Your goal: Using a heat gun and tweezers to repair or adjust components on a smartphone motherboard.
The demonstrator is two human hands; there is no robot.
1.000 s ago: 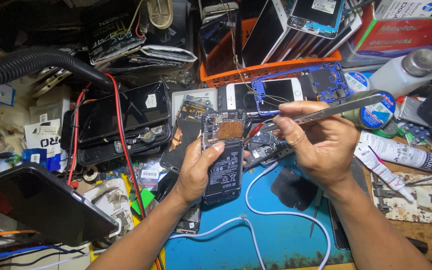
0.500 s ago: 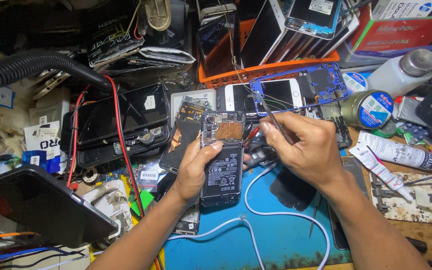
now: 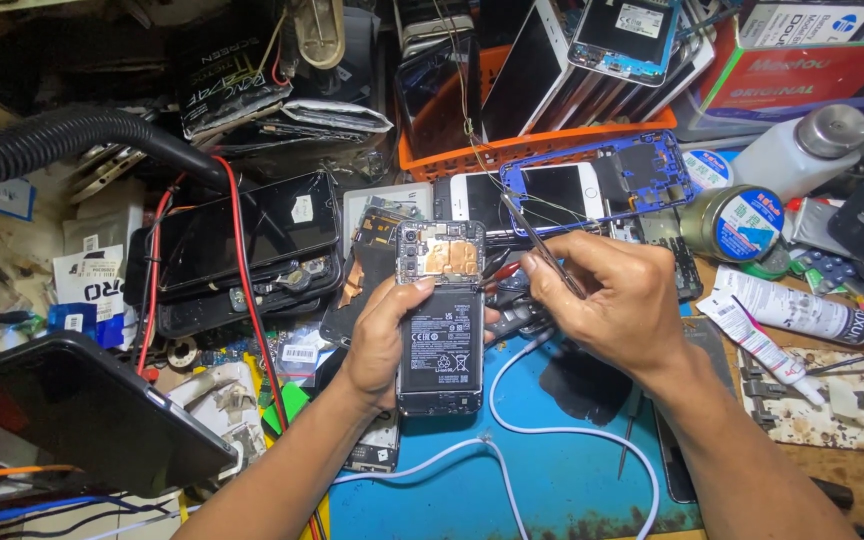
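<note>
over the blue work mat [image 3: 552, 480], the left hand [image 3: 377, 335] wraps its fingers around an opened smartphone [image 3: 440, 320], back cover off, battery and board showing. just right of the phone, the right hand [image 3: 607, 305] pinches metal tweezers [image 3: 537, 240], tips angled up-left. a white cable [image 3: 552, 435] loops below the phone.

- A red and white box [image 3: 812, 60] stands far right of me.
- A dark screen [image 3: 242, 235] lies left.
- A black battery label [image 3: 440, 345] sits on the phone in my left hand [image 3: 377, 340].
</note>
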